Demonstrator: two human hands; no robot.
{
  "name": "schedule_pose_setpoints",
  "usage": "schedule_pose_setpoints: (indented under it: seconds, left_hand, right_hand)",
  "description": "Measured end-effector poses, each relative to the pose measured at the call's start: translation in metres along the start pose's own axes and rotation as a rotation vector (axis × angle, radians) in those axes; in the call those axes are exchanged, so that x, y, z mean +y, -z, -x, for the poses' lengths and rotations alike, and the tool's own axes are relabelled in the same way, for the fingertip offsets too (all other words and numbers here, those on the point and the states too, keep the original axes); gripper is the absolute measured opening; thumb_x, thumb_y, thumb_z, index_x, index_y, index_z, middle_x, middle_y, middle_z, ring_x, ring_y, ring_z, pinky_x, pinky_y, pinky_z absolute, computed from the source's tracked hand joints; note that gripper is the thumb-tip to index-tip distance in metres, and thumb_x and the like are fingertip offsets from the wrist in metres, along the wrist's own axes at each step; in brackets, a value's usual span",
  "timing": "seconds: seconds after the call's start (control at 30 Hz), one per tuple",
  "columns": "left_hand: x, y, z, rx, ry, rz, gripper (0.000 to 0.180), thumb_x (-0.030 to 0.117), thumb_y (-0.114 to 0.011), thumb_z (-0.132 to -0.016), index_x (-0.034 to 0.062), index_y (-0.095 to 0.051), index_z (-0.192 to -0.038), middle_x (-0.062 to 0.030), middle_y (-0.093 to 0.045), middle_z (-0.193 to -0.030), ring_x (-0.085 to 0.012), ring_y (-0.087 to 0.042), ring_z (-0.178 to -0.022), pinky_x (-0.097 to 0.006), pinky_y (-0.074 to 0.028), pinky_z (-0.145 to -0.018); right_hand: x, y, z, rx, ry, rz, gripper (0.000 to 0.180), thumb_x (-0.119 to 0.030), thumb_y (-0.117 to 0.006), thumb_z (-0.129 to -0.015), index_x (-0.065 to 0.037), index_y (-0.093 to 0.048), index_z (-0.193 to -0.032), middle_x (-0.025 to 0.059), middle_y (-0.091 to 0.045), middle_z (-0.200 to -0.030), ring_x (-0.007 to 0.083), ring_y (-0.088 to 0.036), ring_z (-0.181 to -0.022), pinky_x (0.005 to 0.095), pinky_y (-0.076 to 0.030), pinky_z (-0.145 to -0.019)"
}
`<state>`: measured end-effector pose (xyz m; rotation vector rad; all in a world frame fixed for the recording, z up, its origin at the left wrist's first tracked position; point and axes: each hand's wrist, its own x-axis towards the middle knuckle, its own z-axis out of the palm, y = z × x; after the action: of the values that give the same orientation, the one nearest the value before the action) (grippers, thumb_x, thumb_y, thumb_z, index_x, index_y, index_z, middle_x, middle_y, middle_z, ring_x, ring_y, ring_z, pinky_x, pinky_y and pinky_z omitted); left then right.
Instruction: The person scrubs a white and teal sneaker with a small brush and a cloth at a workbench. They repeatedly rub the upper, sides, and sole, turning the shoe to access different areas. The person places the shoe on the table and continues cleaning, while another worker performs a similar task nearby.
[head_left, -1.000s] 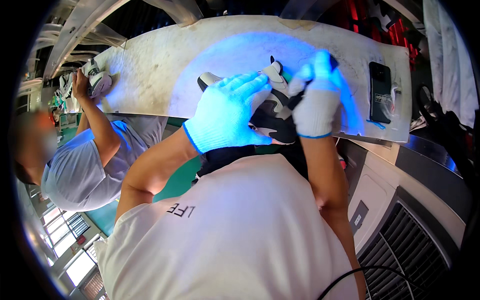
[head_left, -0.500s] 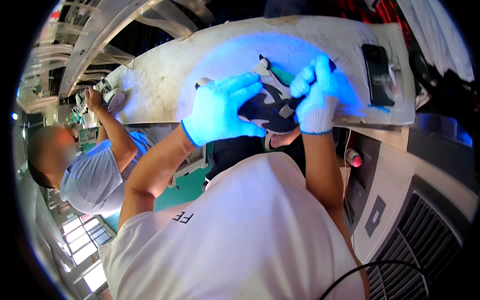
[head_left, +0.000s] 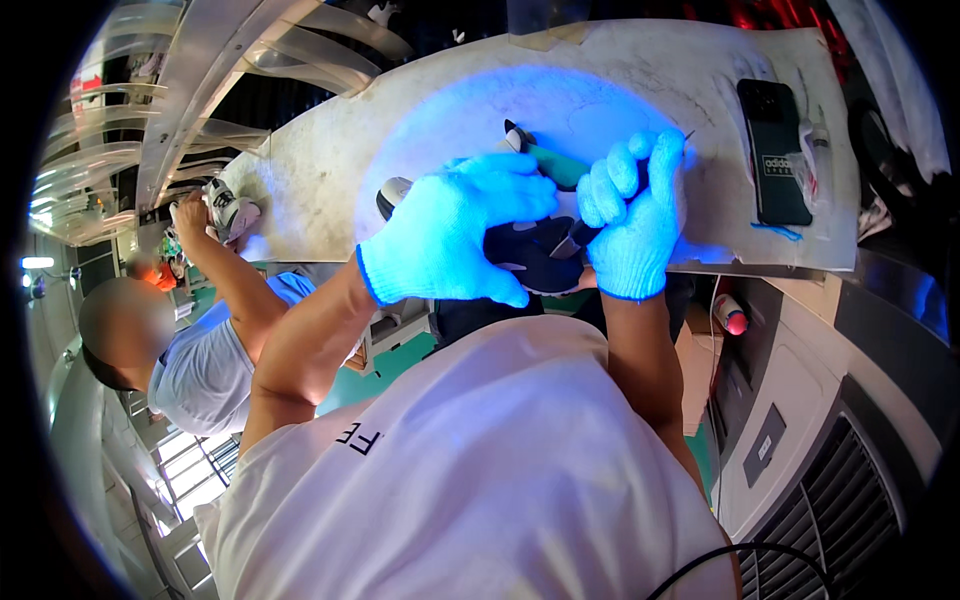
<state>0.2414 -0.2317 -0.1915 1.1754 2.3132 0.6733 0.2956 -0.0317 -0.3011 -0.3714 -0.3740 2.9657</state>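
Plainly in view at the near edge of the pale worktop [head_left: 330, 150], a dark-and-white shoe [head_left: 520, 250] sits between two gloved hands. The left hand [head_left: 450, 230] lies across it, fingers extended and close together, thumb spread wide; it grasps nothing visible. The right hand [head_left: 632, 220] is beside the shoe, fingers curled closed around a slim tool [head_left: 574, 244] — mostly concealed, kind not determinable — whose grey end is at the shoe. A green part [head_left: 558, 168] shows beyond the left fingertips. A pale rounded piece [head_left: 394, 194] is visible past the left hand; whether it belongs to the same shoe cannot be told. Blue light covers this area. To the right lies a dark phone [head_left: 775, 150], a clear packet [head_left: 816, 150] just beside it. On the far left, a co-worker [head_left: 205, 375] has a hand at another shoe [head_left: 233, 212].
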Motion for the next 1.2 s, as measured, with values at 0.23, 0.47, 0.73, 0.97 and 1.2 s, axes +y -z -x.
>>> schedule_pose_setpoints:
  seconds: [0.23,0.47,0.73,0.97,1.2]
  left_hand:
    - [0.001,-0.004,0.005,0.043,-0.003,-0.010,0.087,0.035,-0.107,-0.059,0.0049,-0.081,-0.137,-0.0155,-0.077,-0.142,-0.0374,-0.066,-0.144,-0.053,-0.050,-0.122]
    - [-0.001,-0.006,0.004,0.057,-0.038,-0.028,0.080,0.036,-0.104,-0.061,0.0050,-0.081,-0.132,-0.0164,-0.077,-0.140,-0.0376,-0.069,-0.138,-0.051,-0.055,-0.115]
    - [-0.002,0.015,0.014,0.033,0.096,-0.144,0.119,0.045,-0.102,-0.064,0.0060,-0.052,-0.165,-0.0241,-0.050,-0.171,-0.0464,-0.060,-0.147,-0.052,-0.051,-0.121]
    - [0.012,-0.026,0.065,0.304,0.262,-0.124,0.147,0.047,-0.108,-0.051,0.0133,-0.038,-0.176,-0.0227,-0.062,-0.160,-0.0455,-0.067,-0.138,-0.050,-0.056,-0.114]
    - [0.024,-0.056,0.087,0.529,0.202,-0.232,0.152,0.045,-0.111,-0.044,0.0129,-0.041,-0.175,-0.0227,-0.061,-0.158,-0.0461,-0.068,-0.135,-0.050,-0.058,-0.111]
  right_hand:
    - [-0.012,-0.007,-0.009,0.088,0.112,-0.002,0.039,-0.052,-0.060,-0.117,-0.016,-0.059,-0.101,-0.0004,-0.053,-0.073,0.0160,-0.045,-0.052,0.0345,-0.037,-0.048]
    - [0.021,-0.017,-0.016,0.195,0.062,0.410,0.043,-0.043,-0.063,-0.116,-0.013,-0.057,-0.085,0.0020,-0.051,-0.064,0.0163,-0.049,-0.050,0.0357,-0.040,-0.048]
    - [0.011,-0.046,-0.050,0.099,0.047,0.725,0.023,-0.024,-0.077,-0.106,-0.003,-0.070,-0.100,0.0023,-0.060,-0.067,0.0150,-0.056,-0.050,0.0334,-0.043,-0.045]
    - [-0.077,-0.049,0.004,-0.020,-0.040,1.459,0.054,-0.026,-0.091,-0.095,-0.003,-0.068,-0.138,0.0039,-0.075,-0.097,0.0108,-0.068,-0.072,0.0300,-0.053,-0.057]
    - [-0.012,0.014,0.091,-0.415,0.040,1.386,0.136,-0.025,-0.103,-0.080,0.002,-0.013,-0.178,0.0317,-0.063,-0.155,0.0415,-0.066,-0.143,0.0493,-0.055,-0.118]
